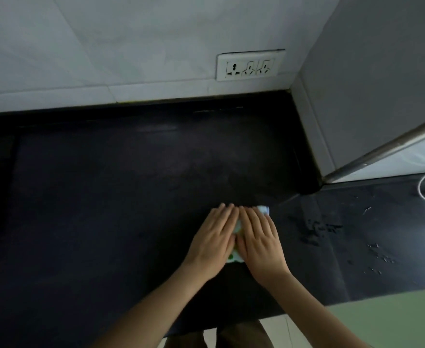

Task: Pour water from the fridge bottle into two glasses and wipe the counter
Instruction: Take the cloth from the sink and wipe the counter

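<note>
Presently both hands, left hand (212, 237) and right hand (259, 238), press flat with straight fingers on the folded cloth (237, 257) on the counter (106, 197), its long axis running toward the wall socket (250, 65), water droplets (326, 228) lying nearer the right hand.

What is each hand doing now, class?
Left hand: open, fingers flat, pressing the cloth.
Right hand: open, fingers flat, pressing the cloth.

Scene dim overall. The black bench (106, 197) is underexposed, with little surface detail. Light enters from the right, glinting off water droplets (379, 257). Both hands are slightly motion-blurred. Wide-angle distortion bends the wall lines towards the frame edges.
</note>
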Demonstrator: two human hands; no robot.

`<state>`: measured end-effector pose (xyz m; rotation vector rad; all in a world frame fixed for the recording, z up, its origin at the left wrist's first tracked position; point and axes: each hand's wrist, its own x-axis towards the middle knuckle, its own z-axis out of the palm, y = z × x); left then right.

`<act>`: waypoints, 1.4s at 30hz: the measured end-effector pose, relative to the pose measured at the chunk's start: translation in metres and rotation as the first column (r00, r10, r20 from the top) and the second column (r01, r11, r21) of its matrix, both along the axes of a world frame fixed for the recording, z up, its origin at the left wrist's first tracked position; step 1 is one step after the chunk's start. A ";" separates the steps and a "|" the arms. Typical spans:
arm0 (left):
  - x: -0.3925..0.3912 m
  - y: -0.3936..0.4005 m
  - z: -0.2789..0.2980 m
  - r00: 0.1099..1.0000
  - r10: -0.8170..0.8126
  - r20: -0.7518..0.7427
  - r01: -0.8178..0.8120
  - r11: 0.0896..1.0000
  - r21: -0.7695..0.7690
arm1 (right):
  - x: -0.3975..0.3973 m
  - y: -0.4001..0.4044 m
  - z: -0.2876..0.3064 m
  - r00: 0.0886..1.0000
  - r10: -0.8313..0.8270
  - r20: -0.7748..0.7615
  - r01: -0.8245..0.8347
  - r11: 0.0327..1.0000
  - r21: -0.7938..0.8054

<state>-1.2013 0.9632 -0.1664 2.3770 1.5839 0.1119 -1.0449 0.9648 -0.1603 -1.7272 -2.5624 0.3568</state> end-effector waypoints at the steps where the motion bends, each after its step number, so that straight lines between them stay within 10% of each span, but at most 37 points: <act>1: -0.001 -0.003 0.004 1.000 -0.009 0.024 0.009 1.000 -0.005 | 0.003 -0.007 0.003 1.000 0.006 0.027 -0.006 1.000 -0.010; 10: -0.063 0.004 -0.006 0.984 0.159 -0.078 -0.161 0.987 -0.012 | -0.009 0.011 -0.005 0.934 0.311 0.174 -0.314 0.949 -0.010; 22: -0.078 0.004 -0.014 0.975 0.195 -0.108 -0.200 0.979 -0.041 | -0.021 0.196 -0.006 0.919 -0.279 0.279 0.258 0.960 0.109; 33: -0.087 0.006 -0.015 0.983 0.083 -0.163 -0.095 0.993 -0.068 | 0.034 0.012 -0.008 0.935 0.314 0.166 -0.332 0.939 0.093; 42: -0.087 0.006 -0.019 0.980 0.080 -0.182 -0.089 0.995 -0.038 | 0.015 0.138 -0.008 0.935 -0.286 0.212 0.269 0.957 0.104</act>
